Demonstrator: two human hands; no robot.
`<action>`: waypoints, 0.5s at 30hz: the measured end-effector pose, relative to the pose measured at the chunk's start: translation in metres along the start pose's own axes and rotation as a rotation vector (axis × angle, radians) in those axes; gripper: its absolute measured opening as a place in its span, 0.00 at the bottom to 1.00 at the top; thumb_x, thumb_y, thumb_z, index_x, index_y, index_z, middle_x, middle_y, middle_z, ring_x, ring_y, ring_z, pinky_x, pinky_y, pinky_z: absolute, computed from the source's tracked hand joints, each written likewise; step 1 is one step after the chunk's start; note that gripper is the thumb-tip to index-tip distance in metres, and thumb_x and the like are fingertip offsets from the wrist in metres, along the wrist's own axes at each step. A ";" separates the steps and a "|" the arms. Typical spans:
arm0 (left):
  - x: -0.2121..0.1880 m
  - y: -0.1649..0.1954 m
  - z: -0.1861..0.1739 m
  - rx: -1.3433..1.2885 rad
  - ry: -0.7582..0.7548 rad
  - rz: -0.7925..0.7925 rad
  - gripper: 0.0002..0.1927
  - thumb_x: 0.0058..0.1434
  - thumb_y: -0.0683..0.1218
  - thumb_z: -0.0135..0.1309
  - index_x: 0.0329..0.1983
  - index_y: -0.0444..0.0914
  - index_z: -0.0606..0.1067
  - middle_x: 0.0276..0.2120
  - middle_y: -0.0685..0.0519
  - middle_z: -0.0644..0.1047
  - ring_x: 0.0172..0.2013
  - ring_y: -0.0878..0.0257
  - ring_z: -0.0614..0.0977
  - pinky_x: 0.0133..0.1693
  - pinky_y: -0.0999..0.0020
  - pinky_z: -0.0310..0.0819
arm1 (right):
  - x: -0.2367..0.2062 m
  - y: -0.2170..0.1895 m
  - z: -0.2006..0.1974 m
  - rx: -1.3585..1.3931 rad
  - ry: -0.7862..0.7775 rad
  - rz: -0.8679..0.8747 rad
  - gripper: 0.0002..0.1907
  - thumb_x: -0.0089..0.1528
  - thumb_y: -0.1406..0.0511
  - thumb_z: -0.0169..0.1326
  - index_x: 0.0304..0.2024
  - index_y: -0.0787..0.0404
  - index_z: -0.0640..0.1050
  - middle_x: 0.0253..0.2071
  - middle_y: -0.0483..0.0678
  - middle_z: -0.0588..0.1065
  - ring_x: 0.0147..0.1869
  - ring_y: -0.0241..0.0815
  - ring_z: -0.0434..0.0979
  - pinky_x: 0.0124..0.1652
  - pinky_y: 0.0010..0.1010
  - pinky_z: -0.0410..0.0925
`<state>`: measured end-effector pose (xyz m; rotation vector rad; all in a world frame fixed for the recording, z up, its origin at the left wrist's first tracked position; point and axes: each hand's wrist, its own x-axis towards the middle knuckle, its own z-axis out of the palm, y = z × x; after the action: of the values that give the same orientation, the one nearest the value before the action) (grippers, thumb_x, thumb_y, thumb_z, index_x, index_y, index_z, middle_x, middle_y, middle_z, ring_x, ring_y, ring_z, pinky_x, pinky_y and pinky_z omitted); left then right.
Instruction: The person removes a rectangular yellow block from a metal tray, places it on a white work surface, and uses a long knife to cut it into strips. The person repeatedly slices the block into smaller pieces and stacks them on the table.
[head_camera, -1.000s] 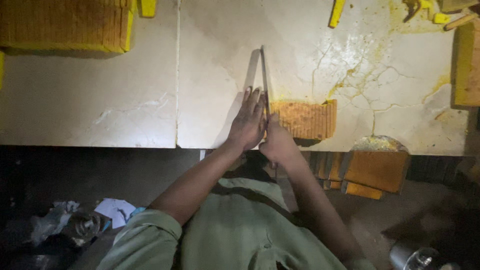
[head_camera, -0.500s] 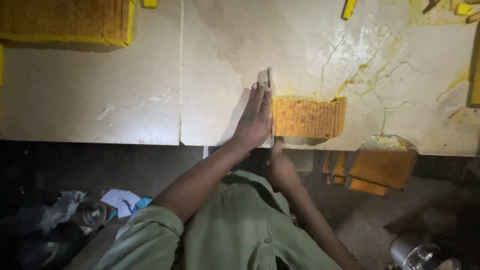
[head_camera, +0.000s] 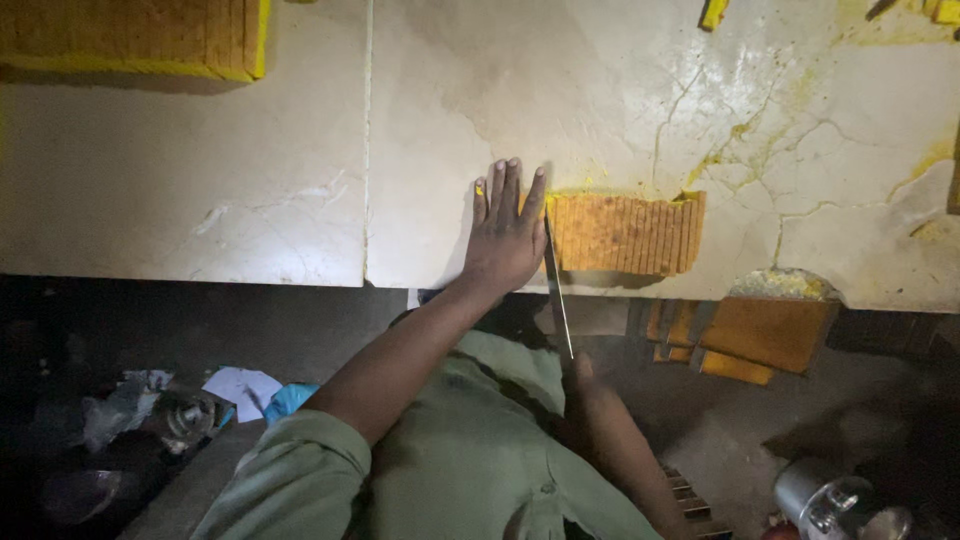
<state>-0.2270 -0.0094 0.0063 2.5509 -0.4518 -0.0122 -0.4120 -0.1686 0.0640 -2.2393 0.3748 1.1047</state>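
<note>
Head view: left hand (head_camera: 505, 235) flat on the marble counter (head_camera: 300, 200), fingers spread, palm down, forearm straight; long knife (head_camera: 556, 295) runs along its right edge; sliced yellow slab (head_camera: 620, 233) just right of the blade; right hand (head_camera: 582, 375) below the counter edge grips the handle, closed.

My left hand (head_camera: 506, 235) lies flat on the slab table (head_camera: 250, 220), near its front edge. Just right of it, touching, sits the ribbed block (head_camera: 622, 233), also on the table. Knife blade (head_camera: 556, 290) runs btwn hand & block, sticking out past the table edge twd me. My right hand (head_camera: 585, 385) is below the edge, at the blade's near end. Another big block (head_camera: 130, 35) sits far left at the back. Stacked pieces (head_camera: 745, 335) lie under the table, right of the blade.
</note>
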 end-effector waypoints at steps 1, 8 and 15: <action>0.000 0.000 0.001 0.005 -0.013 0.003 0.38 0.69 0.51 0.44 0.79 0.39 0.46 0.75 0.31 0.48 0.76 0.36 0.46 0.72 0.34 0.37 | 0.001 0.008 0.007 -0.041 0.021 -0.050 0.28 0.63 0.66 0.50 0.64 0.67 0.60 0.46 0.68 0.77 0.52 0.68 0.78 0.48 0.51 0.72; 0.000 -0.005 -0.010 -0.074 -0.076 0.013 0.37 0.71 0.51 0.41 0.79 0.39 0.43 0.76 0.33 0.48 0.77 0.39 0.45 0.72 0.37 0.34 | 0.066 -0.044 -0.028 -0.154 0.224 -0.185 0.46 0.55 0.68 0.57 0.69 0.76 0.49 0.39 0.68 0.78 0.44 0.68 0.81 0.43 0.52 0.74; -0.002 -0.008 -0.021 -0.060 -0.119 0.016 0.36 0.73 0.52 0.37 0.80 0.41 0.43 0.77 0.38 0.48 0.77 0.44 0.45 0.72 0.40 0.34 | 0.062 -0.123 -0.083 -0.071 0.299 -0.305 0.31 0.52 0.69 0.59 0.54 0.70 0.61 0.36 0.67 0.78 0.44 0.66 0.82 0.42 0.49 0.75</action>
<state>-0.2242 0.0085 0.0194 2.4968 -0.5095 -0.1707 -0.2622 -0.1250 0.1028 -2.4299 0.1066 0.6363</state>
